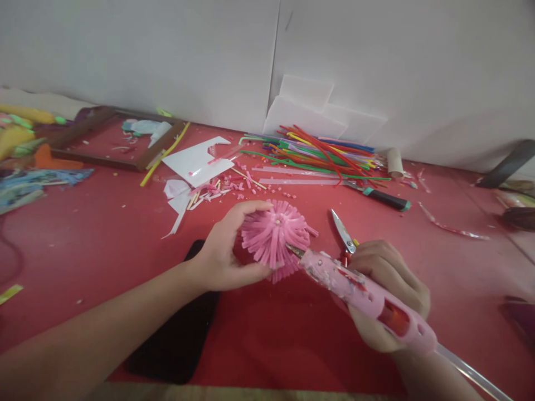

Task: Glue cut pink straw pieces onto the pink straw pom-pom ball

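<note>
Between the thumb and fingers of my left hand [228, 250] sits a round pink pompom flower [278, 231] made of many thin strips. My right hand [388, 284] is wrapped round a pink hot glue gun [368, 295], whose metal nozzle points at the lower right side of the flower. A clear glue stick [468, 367] runs out of the back of the gun. Scissors [343, 231] lie just beyond my right hand, their handles partly hidden behind it. Under my left forearm lies a black phone [179, 334].
Colourful pipe cleaners [321, 150] lie in a heap by the wall, with a black-handled knife [387, 199] beside them. White paper [196, 161] and pink scraps are scattered behind my hands. At left are a brown frame [137, 164] and blue strips [37, 184]. A cardboard tube [394, 163] stands right.
</note>
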A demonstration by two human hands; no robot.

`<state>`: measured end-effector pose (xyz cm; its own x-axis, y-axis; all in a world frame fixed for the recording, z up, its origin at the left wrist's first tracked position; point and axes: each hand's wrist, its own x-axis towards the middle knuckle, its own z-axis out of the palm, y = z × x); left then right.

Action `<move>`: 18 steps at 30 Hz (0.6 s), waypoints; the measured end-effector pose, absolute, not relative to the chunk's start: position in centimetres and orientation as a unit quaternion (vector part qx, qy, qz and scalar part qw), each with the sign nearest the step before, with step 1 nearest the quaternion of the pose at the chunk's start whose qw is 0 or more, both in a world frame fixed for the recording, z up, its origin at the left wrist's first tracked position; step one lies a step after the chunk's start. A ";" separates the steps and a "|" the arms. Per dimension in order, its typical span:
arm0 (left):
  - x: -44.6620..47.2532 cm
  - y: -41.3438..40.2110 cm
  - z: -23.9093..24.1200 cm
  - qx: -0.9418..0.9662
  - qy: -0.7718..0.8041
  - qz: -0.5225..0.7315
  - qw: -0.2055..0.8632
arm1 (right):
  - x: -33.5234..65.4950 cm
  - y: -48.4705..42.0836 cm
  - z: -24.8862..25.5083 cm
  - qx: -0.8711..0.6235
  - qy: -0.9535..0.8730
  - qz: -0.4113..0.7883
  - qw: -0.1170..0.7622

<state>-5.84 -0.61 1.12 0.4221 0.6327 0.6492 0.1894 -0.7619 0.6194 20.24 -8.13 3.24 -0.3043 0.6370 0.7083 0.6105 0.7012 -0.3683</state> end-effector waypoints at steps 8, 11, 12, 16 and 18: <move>-5.8 -0.5 1.4 0.807 0.262 0.482 0.220 | 20.3 -8.3 3.3 -0.391 -0.808 0.006 0.441; -5.8 -0.5 1.3 0.804 0.267 0.484 0.219 | 20.4 -8.3 3.3 -0.389 -0.809 0.005 0.441; -5.8 -0.4 1.3 0.803 0.269 0.485 0.219 | 20.4 -8.3 3.3 -0.389 -0.810 0.004 0.439; -5.9 -0.4 1.2 0.803 0.279 0.481 0.216 | 20.6 -8.3 3.2 -0.390 -0.812 0.009 0.434; -5.9 -0.4 1.2 0.798 0.289 0.482 0.216 | 20.8 -8.3 3.3 -0.394 -0.815 0.014 0.425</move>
<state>-5.92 -0.43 1.17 0.3672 0.6700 0.6452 0.2536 -0.7395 0.6236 20.80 -8.29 3.29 -0.3278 0.6543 0.6815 0.6306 0.6887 -0.3579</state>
